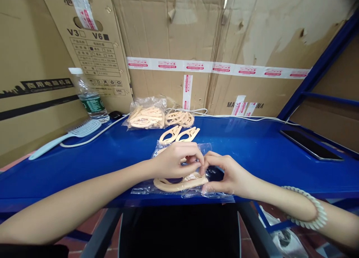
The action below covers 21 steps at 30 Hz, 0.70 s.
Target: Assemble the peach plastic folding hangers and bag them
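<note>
A clear plastic bag [179, 193] lies near the front edge of the blue table, with beige plastic pieces [182, 184] that look like folding hangers in it. My left hand [179, 160] rests over the bag, fingers curled and fingertips pinched at its right end. Beside it, my right hand [224, 173] grips the bag's right end between thumb and fingers. The two hands' fingertips meet or nearly meet. Just behind the bag lie two loose beige folding hangers [187, 134], side by side. Part of the bag's contents is hidden under my left hand.
Farther back sit a full bag of beige hangers [147, 117] and a smaller bundle [179, 118]. At left are a water bottle [91, 100] and a light blue hairbrush [81, 130]. A dark phone or tablet [310, 143] lies right. Cardboard [168, 37] walls the back.
</note>
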### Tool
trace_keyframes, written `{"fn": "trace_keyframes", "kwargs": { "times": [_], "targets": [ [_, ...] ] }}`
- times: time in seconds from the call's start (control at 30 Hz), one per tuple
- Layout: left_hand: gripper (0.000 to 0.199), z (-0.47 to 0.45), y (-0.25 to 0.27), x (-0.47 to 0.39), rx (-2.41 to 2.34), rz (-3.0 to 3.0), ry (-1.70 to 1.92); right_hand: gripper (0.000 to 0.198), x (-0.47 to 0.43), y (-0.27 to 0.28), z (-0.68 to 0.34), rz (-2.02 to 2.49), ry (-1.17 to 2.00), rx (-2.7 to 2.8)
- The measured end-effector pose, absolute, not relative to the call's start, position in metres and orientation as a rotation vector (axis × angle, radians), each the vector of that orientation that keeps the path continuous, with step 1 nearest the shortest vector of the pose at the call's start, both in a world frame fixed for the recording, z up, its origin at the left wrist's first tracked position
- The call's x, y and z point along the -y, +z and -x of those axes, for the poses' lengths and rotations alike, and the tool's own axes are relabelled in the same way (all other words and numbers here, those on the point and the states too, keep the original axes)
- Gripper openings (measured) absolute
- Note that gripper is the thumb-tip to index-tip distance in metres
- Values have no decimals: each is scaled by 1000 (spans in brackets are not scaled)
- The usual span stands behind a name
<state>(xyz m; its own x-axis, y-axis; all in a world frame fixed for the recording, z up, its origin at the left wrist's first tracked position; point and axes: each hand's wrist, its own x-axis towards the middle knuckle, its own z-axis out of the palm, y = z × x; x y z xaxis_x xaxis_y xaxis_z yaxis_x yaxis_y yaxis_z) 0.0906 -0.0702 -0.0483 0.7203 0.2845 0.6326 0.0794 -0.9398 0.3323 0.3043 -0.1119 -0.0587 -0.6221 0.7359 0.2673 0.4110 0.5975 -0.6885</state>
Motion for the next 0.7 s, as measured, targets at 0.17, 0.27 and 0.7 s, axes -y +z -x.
{"fn": "trace_keyframes", "kwargs": {
  "times": [0.17,0.27,0.7],
  "targets": [
    [14,-90,-46,72,-311,-2621,1079,25,109,-65,-301,808,856,2236],
    [14,-90,-47,72,-315,-2632,1084,22,108,-67,-301,711,846,2263],
    [22,-71,-25,91,-506,-2811,876,23,101,-41,-324,731,705,2141]
  ]
}}
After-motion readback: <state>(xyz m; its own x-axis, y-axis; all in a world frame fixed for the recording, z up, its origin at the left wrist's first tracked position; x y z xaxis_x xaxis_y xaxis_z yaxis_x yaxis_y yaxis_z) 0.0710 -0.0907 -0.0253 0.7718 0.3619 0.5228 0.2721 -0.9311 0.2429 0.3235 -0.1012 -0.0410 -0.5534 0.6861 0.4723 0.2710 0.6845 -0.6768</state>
